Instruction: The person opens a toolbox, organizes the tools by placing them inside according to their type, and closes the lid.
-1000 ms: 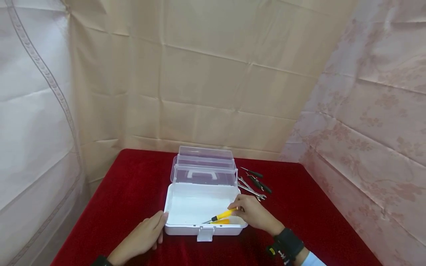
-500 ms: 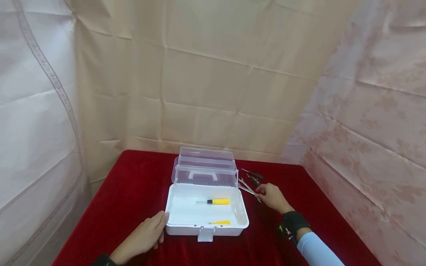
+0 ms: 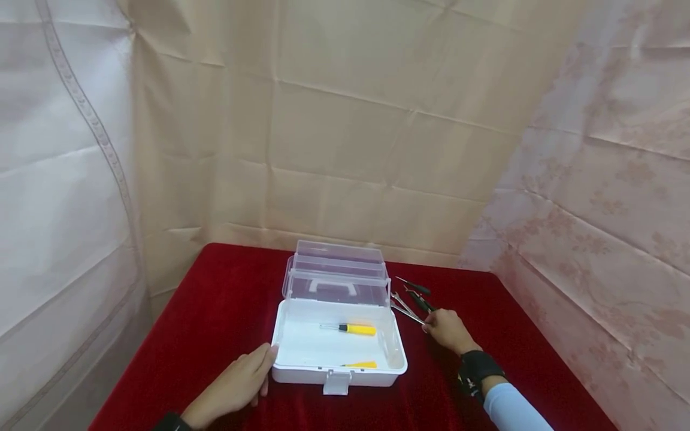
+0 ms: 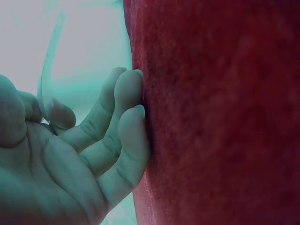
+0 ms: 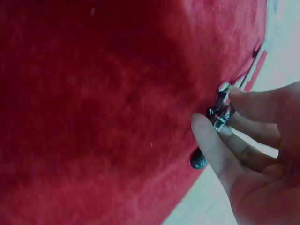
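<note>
Right hand (image 3: 450, 331) right at the wrenches (image 3: 411, 315), just beside the box (image 3: 302, 376) — fingertips about their near ends, clamped or not I can't tell — left hand (image 3: 239, 380), fingers loosely bent, touching the box's rim.

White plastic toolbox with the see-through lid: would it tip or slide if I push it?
The white plastic toolbox probably wouldn't tip easily, since it's wide and low. Holding just two yellow-handled tools, it might be light enough to slide, though the fuzzy red cloth could slow it.
</note>
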A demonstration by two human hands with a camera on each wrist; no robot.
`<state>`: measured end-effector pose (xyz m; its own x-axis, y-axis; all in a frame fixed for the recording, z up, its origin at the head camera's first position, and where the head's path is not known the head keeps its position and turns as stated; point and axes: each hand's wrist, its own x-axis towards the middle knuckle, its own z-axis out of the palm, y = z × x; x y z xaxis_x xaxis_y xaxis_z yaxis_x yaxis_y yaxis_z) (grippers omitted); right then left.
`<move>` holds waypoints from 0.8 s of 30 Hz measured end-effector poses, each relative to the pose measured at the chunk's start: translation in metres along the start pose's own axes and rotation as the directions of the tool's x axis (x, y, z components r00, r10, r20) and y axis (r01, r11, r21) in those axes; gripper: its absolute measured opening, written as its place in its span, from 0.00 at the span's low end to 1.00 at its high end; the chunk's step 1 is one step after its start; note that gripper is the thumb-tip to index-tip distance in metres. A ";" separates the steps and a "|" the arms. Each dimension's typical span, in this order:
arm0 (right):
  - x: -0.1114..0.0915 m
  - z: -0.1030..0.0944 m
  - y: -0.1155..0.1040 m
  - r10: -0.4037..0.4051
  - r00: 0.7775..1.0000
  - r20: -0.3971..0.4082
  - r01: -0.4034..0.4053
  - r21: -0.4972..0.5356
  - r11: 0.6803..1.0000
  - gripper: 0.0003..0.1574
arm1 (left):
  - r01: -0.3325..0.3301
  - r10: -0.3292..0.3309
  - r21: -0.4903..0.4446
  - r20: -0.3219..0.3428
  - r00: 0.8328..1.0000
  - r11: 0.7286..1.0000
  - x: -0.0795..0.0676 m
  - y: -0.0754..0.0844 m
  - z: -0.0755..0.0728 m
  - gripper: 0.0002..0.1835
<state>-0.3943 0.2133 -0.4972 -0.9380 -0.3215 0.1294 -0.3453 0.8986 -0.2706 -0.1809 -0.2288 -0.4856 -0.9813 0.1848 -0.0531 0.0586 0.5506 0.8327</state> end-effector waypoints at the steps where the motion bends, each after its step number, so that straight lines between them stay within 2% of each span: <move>1: 0.000 -0.001 0.000 -0.018 1.000 -0.003 0.018 -0.011 1.000 0.04 | -0.006 0.006 0.010 -0.002 1.000 1.000 0.001 0.000 0.000 0.23; 6: -0.001 -0.003 0.003 -0.069 0.997 -0.020 0.068 -0.035 0.997 0.06 | -0.005 0.006 0.039 -0.011 1.000 0.999 0.004 0.002 -0.001 0.27; 13: -0.010 -0.001 0.008 0.012 0.998 -0.065 -0.012 0.002 1.000 0.04 | -0.009 0.010 0.056 -0.020 1.000 0.998 0.004 0.002 0.001 0.29; 21: -0.013 -0.002 0.015 -0.012 0.982 -0.189 0.011 -0.009 1.000 0.04 | 0.010 -0.009 0.025 -0.017 1.000 1.000 0.001 0.002 0.000 0.30; 24: -0.017 -0.003 0.016 -0.002 0.974 -0.225 0.005 0.016 1.000 0.04 | 0.007 -0.007 0.024 -0.016 1.000 1.000 0.001 0.004 0.000 0.30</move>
<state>-0.3840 0.2341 -0.5011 -0.9068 -0.2477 0.3411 -0.3508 0.8921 -0.2847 -0.1815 -0.2267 -0.4827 -0.9845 0.1679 -0.0501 0.0558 0.5716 0.8186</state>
